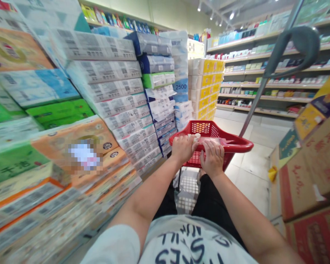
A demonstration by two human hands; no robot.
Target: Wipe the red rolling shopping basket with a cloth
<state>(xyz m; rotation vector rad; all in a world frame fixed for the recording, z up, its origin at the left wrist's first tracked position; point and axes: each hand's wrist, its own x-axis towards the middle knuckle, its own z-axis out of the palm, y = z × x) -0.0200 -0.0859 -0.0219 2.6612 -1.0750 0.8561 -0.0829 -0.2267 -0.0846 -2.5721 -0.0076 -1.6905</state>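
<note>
Both of my hands rest at the near rim of a red shopping basket cart (238, 144), in the middle of the view. My left hand (183, 147) has its fingers closed around a crumpled whitish item (195, 136) at the rim. Beside it, my right hand (213, 157) curls its fingers over the rim, on a pinkish-white flat packet (224, 140). Light falls through the cart's mesh onto the floor between my legs.
Tall stacks of packaged tissue (121, 73) line the left side. Cardboard boxes (305, 179) stand close on the right. A grey pole (254, 106) with a hook-shaped handle rises beside the cart. Stocked shelves (275, 86) cross the far end beyond white floor tiles.
</note>
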